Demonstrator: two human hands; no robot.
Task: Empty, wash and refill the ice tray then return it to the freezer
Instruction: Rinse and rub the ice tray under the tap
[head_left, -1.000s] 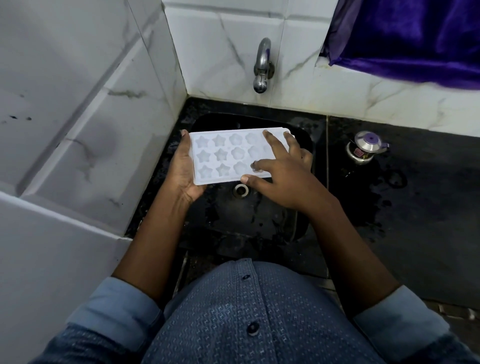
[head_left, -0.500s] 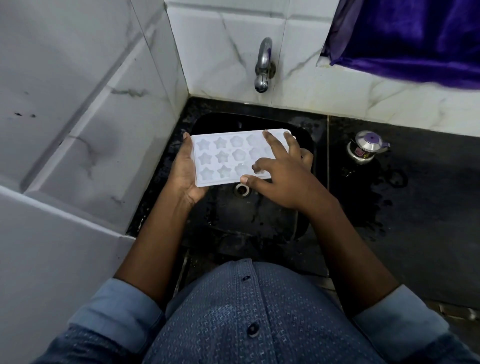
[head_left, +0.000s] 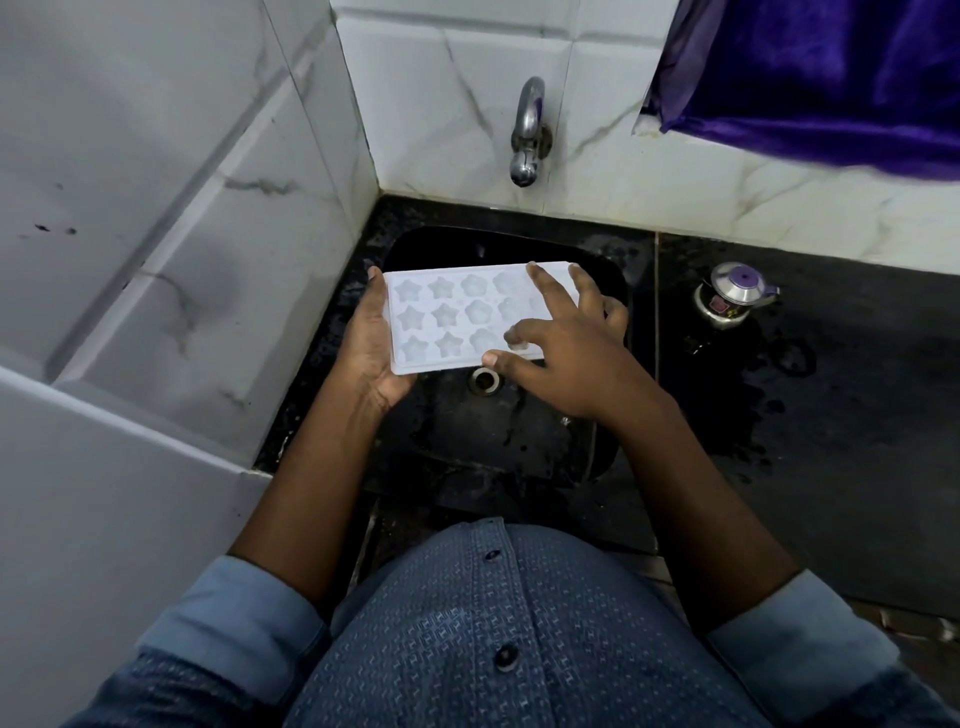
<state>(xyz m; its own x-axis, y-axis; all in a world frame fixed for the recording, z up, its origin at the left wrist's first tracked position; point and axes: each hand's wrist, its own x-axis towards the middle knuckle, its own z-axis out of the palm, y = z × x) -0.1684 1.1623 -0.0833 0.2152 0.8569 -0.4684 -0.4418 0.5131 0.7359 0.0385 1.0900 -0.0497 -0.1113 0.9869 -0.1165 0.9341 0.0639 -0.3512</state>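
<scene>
A white ice tray (head_left: 447, 317) with star and flower shaped cells is held level over the black sink (head_left: 519, 436). My left hand (head_left: 371, 358) grips the tray's left end from underneath, thumb at the far corner. My right hand (head_left: 566, 348) lies over the tray's right part. Its forefinger is bent into a cell, the thumb is at the near edge, and the other fingers stretch across the top. The cells under that hand are hidden. The visible cells look empty.
A steel tap (head_left: 527, 135) juts from the white tiled wall above the sink; no water runs. The drain (head_left: 485, 379) shows just below the tray. A small steel pot with a purple lid (head_left: 732, 301) stands on the wet black counter at right. Purple cloth (head_left: 810, 78) hangs upper right.
The tray and both hands have hardly shifted. My right forefinger stays bent into a cell at the tray's near right part.
</scene>
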